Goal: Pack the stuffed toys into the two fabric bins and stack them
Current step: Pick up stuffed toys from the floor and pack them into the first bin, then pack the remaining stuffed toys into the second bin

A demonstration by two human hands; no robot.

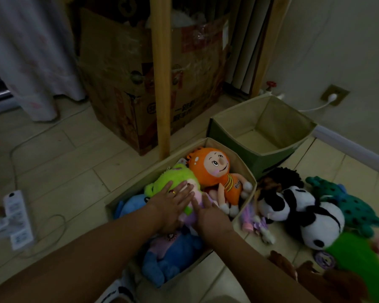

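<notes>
A beige fabric bin [239,162] on the floor holds an orange doll [212,169], a green plush frog [169,180], blue plush toys [169,256] and a pink one. My left hand [173,202] lies flat with straight fingers on the green frog. Beside it my right hand [210,215] presses on the pink toy, fingers pointing into the bin. A second, green-sided fabric bin [232,132] stands open behind, with nothing inside. To the right on the floor lie a panda [302,211], a teal plush [354,206], a green plush [359,254], a black curly toy [282,176] and a small purple doll [256,224].
A large cardboard box [123,84] and a wooden post [162,79] stand behind the bins. A white power strip [18,217] with cables lies on the tiled floor at the left. A curtain [31,53] hangs at the far left. A wall with a socket [335,95] is at right.
</notes>
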